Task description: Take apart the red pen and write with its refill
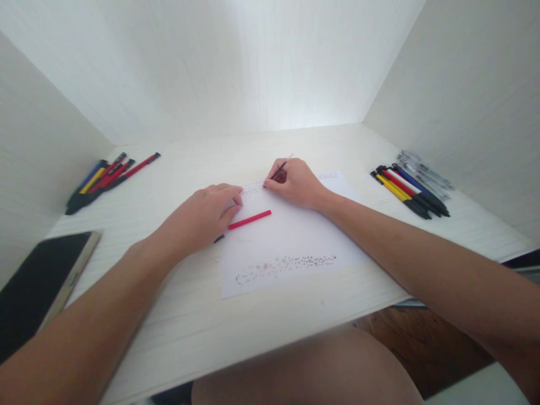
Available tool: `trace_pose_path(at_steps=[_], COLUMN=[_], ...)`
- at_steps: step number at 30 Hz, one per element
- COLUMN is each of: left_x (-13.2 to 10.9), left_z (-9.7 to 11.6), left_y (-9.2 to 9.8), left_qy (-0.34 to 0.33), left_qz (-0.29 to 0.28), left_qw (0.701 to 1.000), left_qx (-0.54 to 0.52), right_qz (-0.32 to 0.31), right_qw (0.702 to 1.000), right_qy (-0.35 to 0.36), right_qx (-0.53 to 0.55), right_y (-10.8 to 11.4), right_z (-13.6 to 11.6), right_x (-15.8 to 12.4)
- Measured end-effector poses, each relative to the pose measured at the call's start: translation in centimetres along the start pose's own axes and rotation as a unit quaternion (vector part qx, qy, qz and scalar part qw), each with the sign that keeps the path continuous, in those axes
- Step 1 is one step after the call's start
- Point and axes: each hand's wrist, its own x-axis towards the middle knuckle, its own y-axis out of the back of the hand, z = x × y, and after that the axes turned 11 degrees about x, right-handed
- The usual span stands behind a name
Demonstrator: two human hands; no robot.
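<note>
A thin dark pen refill with a pale upper end is pinched in my right hand, its tip on the white paper beside small rows of writing. My left hand rests over the paper's left edge. Its thumb and forefinger are curled nearly together; what they hold, if anything, I cannot make out. A red pen barrel lies on the sheet close to my left thumb, and a short black piece peeks out below the hand. Many small black and reddish marks cover the sheet's near part.
Red, yellow and blue pens lie piled at the left wall. Below them is a dark-screened phone. At right, several coloured pens lie beside a stack of clear pen parts. White panels enclose the white tabletop on three sides.
</note>
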Motion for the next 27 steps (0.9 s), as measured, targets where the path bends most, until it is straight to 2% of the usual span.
trace_pose_path(at_steps=[19,24,27], left_x=[-0.1,0.0,0.1], left_z=[0.1,-0.3,-0.4], left_y=[0.1,-0.4,-0.6], left_qy=[0.009,0.003,0.001], left_qz=[-0.008,0.002,0.005], left_qw=[1.000,1.000,1.000], left_qx=[0.001,0.005,0.002], right_qz=[0.002,0.013,0.017], right_qw=[0.999,0.991,0.988], right_qy=[-0.004,-0.026,-0.012], right_qx=[0.037,0.132,0.155], right_y=[0.0,1.4,2.8], right_z=[0.3,0.2,-1.4], right_x=[0.1,0.5,0.4])
